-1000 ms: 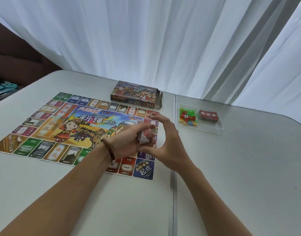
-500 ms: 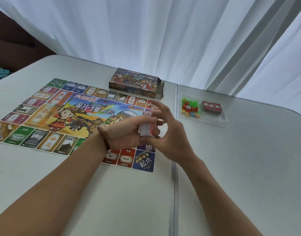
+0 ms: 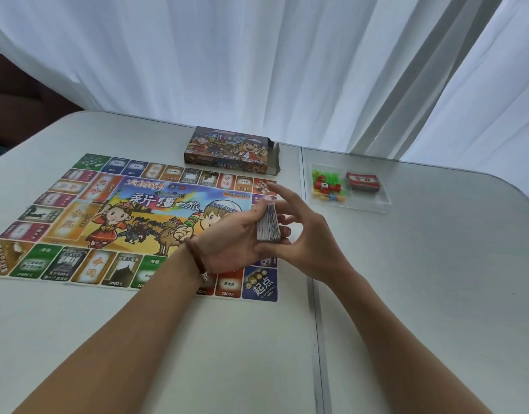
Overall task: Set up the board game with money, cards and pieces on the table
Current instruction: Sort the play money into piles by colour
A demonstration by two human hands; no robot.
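From your head camera, both of your hands meet over the right end of the game board (image 3: 107, 216). Between them is a stack of cards (image 3: 268, 222), held on edge above the board, near its right border.

Your left hand (image 3: 227, 243) grips the stack from the left, with the back of the hand towards you and the fingers curled over the stack's top. Your right hand (image 3: 305, 237) holds it from the right: the thumb lies under the bottom edge, the other fingers curl round the far side, and the forefinger points up and out over the top. A brown bracelet (image 3: 197, 258) sits on your left wrist.

The board lies flat on the white table (image 3: 436, 294), with its blue corner square nearest you. A game box (image 3: 230, 150) lies just past the board's far edge, its right end flap open.

To the right, across the seam in the table, stands a clear tray (image 3: 379, 201). Inside it are a heap of small coloured pieces (image 3: 326, 185) on the left and a red deck (image 3: 363, 181) on the right, near each other. A white curtain (image 3: 257, 55) hangs behind the table.
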